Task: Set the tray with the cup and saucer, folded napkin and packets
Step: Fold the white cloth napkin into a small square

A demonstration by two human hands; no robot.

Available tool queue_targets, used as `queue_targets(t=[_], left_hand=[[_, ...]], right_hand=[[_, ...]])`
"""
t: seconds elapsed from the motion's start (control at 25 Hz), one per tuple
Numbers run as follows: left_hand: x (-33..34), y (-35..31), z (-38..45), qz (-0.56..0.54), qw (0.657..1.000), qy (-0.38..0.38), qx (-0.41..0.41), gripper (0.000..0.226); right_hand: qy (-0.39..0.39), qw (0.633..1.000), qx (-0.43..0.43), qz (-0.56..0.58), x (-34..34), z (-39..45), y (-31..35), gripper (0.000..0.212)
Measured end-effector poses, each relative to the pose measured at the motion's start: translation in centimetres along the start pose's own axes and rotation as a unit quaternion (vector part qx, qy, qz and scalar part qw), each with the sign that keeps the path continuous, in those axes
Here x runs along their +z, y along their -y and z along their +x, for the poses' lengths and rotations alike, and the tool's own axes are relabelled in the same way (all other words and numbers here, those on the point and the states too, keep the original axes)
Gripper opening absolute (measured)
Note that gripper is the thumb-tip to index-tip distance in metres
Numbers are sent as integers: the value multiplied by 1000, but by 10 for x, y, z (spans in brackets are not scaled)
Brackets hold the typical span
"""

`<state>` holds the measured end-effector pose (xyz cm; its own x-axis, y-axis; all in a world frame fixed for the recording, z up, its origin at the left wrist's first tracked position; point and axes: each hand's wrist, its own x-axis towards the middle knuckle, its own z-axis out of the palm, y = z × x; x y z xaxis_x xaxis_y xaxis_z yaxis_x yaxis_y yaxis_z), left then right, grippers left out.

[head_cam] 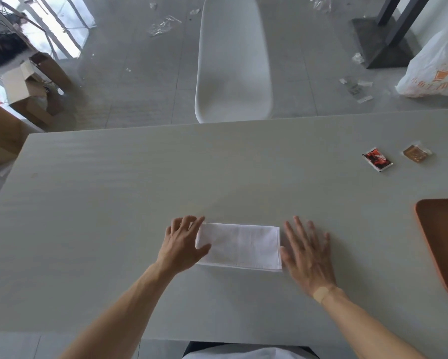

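Observation:
A white napkin (239, 246) lies folded into a long rectangle on the pale table (114, 203), straight in front of me. My left hand (182, 242) rests on its left end, thumb on top of the cloth and fingers curled at the far corner. My right hand (308, 255) is flat with spread fingers just beyond the napkin's right end, slightly blurred. The orange-brown tray (443, 244) shows only partly at the right edge. A red and black packet (377, 159) and a clear packet with brown contents (415, 153) lie at the far right. No cup or saucer is in view.
A white chair (234, 60) stands at the table's far side. Cardboard boxes (28, 89) sit on the floor to the left, a white plastic bag (435, 71) to the right, and scraps of clear wrapping lie scattered about the floor.

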<state>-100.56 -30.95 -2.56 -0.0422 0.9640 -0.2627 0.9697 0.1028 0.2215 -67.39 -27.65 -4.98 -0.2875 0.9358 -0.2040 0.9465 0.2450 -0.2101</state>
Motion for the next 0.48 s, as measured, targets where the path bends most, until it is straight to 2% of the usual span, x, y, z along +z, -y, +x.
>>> queue_targets(t=[0.12,0.4,0.48], left_hand=[[-7,1,10,-19,999,27,-28,68],[-16,-13,27,-62,987,91,-116,53],[-17,-14,25,-117,976,113,-147,49]], right_hand=[[8,998,64,-16,-3,-12,-46,76],[-32,997,74,-12,4,-15,-55,65],[-42,996,75,-7,5,-15,-58,65]])
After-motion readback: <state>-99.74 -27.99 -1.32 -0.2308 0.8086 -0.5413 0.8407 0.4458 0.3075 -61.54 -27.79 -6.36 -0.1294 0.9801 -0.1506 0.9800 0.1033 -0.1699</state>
